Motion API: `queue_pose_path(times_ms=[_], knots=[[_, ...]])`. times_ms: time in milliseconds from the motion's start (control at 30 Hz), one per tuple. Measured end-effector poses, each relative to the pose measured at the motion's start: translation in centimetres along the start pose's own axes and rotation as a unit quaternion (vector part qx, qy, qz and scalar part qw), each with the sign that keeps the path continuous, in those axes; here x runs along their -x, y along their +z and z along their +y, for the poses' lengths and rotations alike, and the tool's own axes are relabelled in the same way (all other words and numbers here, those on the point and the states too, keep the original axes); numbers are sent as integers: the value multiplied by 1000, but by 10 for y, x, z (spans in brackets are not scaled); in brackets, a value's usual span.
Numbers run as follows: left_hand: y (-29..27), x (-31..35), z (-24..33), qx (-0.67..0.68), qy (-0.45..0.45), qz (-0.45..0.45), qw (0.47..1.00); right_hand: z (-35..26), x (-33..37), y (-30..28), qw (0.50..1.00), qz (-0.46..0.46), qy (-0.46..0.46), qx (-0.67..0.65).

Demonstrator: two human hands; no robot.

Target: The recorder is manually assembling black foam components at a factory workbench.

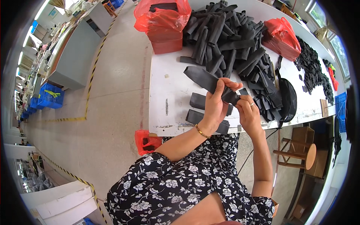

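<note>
Above the near part of a white table (159, 90), I hold a flat black fabric strip (200, 77) with both hands. Its long end points up and to the left. My left hand (215, 105) is closed around the strip's middle, thumb on top. At the strip's right end, my right hand (248, 112) pinches the material, which looks folded or twisted there. Below my left hand lie two small stacks of black strips, an upper stack (197, 100) and a lower stack (195, 116) at the table edge. A large heap of loose black strips (219, 35) spreads beyond my hands.
Red plastic bags stand at the table's far left (165, 41) and far right (283, 39). A round black object (288, 99) lies right of the heap, near small black pieces (313, 69). A wooden stool (300, 154) and an open red bag (146, 142) are below the table.
</note>
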State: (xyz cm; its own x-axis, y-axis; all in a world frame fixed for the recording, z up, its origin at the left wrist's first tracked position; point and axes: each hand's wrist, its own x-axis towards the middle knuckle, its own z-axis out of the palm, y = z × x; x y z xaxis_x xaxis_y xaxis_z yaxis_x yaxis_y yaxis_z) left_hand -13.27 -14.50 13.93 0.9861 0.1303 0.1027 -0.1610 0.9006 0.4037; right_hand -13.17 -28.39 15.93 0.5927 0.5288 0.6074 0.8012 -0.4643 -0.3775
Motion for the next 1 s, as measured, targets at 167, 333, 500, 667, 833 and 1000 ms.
queue_pose_path(times_ms=[167,333,500,667,833,1000], knots=[[-1,4,-4,14,-5,1,1000,0,0,5,1000,5,6,-21],[-1,7,-5,11,-4,0,1000,0,-3,7,1000,6,-2,-25],[-5,7,-8,25,-2,-10,1000,0,-5,12,1000,10,-4,-24],[-4,7,-9,15,-10,1,1000,5,-3,15,999,15,3,-30],[-14,-1,-10,-3,-20,-2,1000,1,4,24,987,29,139,-73],[-12,-6,-7,-90,5,-23,996,-13,2,57,841,231,346,-345]])
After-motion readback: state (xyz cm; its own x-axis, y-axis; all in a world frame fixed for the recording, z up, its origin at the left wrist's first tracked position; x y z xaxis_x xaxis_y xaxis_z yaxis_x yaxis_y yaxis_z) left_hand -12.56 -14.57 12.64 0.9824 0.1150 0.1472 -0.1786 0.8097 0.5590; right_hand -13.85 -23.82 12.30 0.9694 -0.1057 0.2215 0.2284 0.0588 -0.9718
